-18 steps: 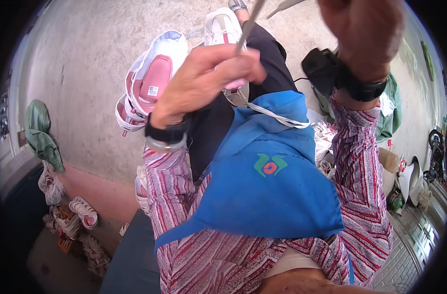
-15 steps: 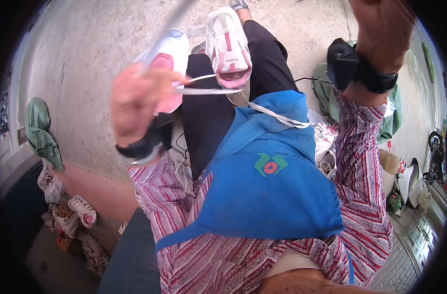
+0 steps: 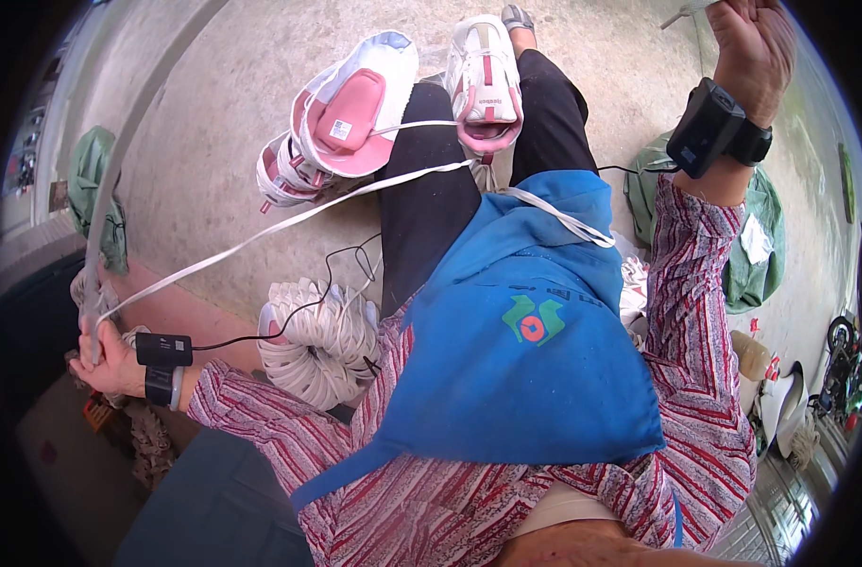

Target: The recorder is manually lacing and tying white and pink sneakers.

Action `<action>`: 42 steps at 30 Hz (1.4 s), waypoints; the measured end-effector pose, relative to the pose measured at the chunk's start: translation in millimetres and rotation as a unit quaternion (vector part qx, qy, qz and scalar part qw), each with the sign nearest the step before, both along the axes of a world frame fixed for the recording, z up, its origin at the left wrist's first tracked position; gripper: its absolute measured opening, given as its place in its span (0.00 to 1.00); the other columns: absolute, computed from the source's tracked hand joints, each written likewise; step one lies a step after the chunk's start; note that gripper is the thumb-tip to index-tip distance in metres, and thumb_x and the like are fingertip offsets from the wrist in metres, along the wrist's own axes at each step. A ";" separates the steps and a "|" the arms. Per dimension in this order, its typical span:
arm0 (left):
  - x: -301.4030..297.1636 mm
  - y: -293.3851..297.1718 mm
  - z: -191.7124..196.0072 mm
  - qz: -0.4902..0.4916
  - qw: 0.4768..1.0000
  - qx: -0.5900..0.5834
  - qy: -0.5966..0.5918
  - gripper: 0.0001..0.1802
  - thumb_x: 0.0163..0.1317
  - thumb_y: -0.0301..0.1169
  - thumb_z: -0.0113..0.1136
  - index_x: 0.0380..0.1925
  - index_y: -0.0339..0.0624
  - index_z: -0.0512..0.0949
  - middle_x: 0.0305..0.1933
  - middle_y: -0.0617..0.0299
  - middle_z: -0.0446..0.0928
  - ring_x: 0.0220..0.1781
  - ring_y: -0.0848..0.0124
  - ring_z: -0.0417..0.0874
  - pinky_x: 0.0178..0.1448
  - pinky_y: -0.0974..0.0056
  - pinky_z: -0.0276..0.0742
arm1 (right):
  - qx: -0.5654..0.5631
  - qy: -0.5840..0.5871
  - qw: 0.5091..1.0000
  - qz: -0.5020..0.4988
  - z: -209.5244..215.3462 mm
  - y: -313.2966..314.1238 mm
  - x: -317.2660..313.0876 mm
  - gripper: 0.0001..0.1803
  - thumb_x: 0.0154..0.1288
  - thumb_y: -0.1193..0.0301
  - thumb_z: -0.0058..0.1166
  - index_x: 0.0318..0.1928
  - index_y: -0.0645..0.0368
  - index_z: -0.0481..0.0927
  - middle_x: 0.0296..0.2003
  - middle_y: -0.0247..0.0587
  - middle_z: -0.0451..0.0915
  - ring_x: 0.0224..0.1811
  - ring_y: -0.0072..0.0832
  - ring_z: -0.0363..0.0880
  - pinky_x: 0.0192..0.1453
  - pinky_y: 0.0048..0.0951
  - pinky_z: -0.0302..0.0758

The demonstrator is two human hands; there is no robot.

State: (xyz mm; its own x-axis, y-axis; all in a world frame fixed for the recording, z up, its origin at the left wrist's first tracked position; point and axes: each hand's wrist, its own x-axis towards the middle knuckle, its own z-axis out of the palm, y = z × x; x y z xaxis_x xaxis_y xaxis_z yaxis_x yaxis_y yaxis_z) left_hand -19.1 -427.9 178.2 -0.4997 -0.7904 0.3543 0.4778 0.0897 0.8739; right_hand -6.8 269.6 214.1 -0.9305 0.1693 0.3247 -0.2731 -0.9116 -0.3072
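Note:
At the far left, my left hand (image 3: 114,367) is closed on a white shoelace (image 3: 280,225). One strand runs taut from it to the heel of a white and pink sneaker (image 3: 485,80) between my knees; another strand rises in a curve past the top edge. My right hand (image 3: 754,59) is raised at the upper right, fingers closed, and a lace tip (image 3: 674,19) sticks out beside it; its fingertips are partly cut off. Left of the sneaker, by my thigh, lies an open shoe upper (image 3: 363,104) with a pink insole, and a thin lace crosses between the two.
A ring of laced white pieces (image 3: 319,340) lies by my left hip. A black cable (image 3: 329,274) runs to the box on my left wrist. Green sacks (image 3: 759,255) lie right and far left. A white hat (image 3: 782,406) and a plastic jug (image 3: 749,357) stand right.
My left hand has swung from near the shoes out to the far left, drawing the lace out long. My right hand stays raised. In the picture, the shoes have shifted right.

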 end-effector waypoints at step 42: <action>14.0 318.8 -100.3 -0.529 0.783 -0.102 -0.311 0.09 0.66 0.29 0.50 0.40 0.35 0.75 0.24 0.69 0.71 0.24 0.80 0.68 0.32 0.73 0.68 | 0.758 -0.180 0.614 -0.122 -146.7 -66.1 55.1 0.07 0.60 0.74 0.47 0.38 0.61 0.76 0.28 0.46 0.78 0.30 0.41 0.78 0.35 0.33 0.74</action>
